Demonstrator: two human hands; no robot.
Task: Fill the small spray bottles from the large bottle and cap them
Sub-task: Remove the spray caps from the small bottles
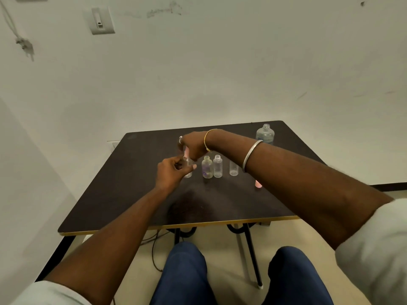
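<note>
Several small clear spray bottles stand in a row on the dark table [132, 194]. My left hand [170, 172] grips the leftmost small bottle [188, 171]. Above its neck, my right hand [193, 146] pinches a pink spray cap [186, 153]. To the right stand an uncapped bottle with a purple tint [207, 167], a frosted uncapped one [217, 166], and another [234, 169] whose top is hidden by my right forearm. The large clear bottle [265, 134] stands open at the table's far right corner.
A pink cap [258, 183] lies on the table under my right forearm. The table stands against a white wall. Its yellow front edge [167, 226] is near my knees, with metal legs and a cable below.
</note>
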